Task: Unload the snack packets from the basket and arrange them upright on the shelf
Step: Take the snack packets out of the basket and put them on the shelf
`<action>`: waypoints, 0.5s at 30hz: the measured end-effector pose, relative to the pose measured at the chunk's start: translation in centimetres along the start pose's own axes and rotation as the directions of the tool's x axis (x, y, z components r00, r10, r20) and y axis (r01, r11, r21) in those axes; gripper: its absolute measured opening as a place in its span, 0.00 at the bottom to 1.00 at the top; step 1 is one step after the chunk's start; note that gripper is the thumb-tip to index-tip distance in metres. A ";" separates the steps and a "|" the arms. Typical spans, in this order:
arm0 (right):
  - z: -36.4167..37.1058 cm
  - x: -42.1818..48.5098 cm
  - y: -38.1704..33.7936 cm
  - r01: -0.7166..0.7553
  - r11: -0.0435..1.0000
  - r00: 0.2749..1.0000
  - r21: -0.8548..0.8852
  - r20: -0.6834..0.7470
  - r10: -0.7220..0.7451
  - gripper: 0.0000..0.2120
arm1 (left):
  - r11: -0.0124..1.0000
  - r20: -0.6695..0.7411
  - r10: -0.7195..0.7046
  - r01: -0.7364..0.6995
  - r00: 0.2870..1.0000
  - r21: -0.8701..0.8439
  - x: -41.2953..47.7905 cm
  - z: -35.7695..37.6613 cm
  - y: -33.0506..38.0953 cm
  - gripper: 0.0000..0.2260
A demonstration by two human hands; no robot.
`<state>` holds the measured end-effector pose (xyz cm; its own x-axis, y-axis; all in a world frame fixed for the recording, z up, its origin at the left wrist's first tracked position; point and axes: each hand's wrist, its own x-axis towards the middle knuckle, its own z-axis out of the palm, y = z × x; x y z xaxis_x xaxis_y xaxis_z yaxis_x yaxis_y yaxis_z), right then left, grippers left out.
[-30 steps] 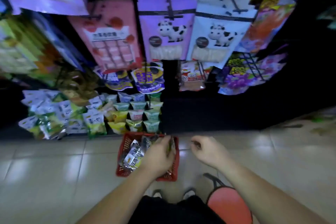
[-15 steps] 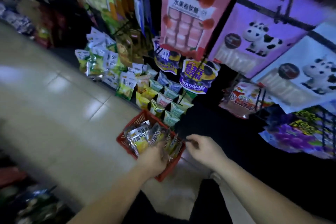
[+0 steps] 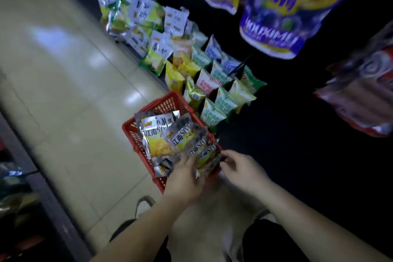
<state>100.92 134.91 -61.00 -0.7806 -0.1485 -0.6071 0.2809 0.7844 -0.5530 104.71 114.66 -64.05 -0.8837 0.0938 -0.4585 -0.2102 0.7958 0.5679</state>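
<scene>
A red plastic basket (image 3: 161,104) sits on the tiled floor beside a low dark shelf (image 3: 287,134). Several silver and yellow snack packets (image 3: 157,140) stand fanned out inside it. My left hand (image 3: 185,178) reaches into the basket's near end and grips the nearest snack packets (image 3: 207,158) by their lower edge. My right hand (image 3: 242,170) hovers at the basket's near right corner, fingers loosely curled, its fingertips touching the same packet's edge. Small green, white, blue and yellow packets (image 3: 214,91) stand upright in rows on the shelf just beyond the basket.
More white and green packets (image 3: 138,19) stand further left along the shelf edge. Large purple and yellow bags (image 3: 282,6) hang above, and red bags (image 3: 365,95) hang at the right. Pale floor tiles (image 3: 63,70) stretch to the left. My feet are below the basket.
The camera has swung left and dropped closer to the basket. My left hand stays among the packets, and my right hand has come in to touch the nearest one.
</scene>
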 end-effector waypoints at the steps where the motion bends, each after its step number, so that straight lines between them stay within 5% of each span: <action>1: 1.6 1.9 1.1 0.033 0.999 0.999 -0.007 -0.012 -0.033 0.24 | 1.000 -0.030 0.018 -0.017 0.999 0.026 1.4 1.5 -1.5 0.33; 5: 6.4 8.3 6.3 0.138 0.971 0.983 -0.197 -0.091 -0.159 0.31 | 0.992 0.010 0.053 -0.054 0.999 0.118 6.3 6.2 -5.5 0.39; 11: 10.1 11.6 11.9 0.236 0.972 0.961 -0.008 -0.148 -0.235 0.31 | 0.965 -0.009 0.214 -0.210 0.977 0.158 9.4 10.2 -7.4 0.05; 15: 9.7 8.6 12.0 0.240 0.969 0.947 -0.053 -0.208 -0.246 0.34 | 0.983 -0.093 0.181 -0.180 0.979 0.019 7.3 10.1 -8.0 0.08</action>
<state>103.02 137.17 -78.37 -0.9242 -0.2083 -0.3201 0.0553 0.7562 -0.6520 104.20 115.04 -78.82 -0.9424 0.1801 -0.2820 -0.0395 0.7770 0.6282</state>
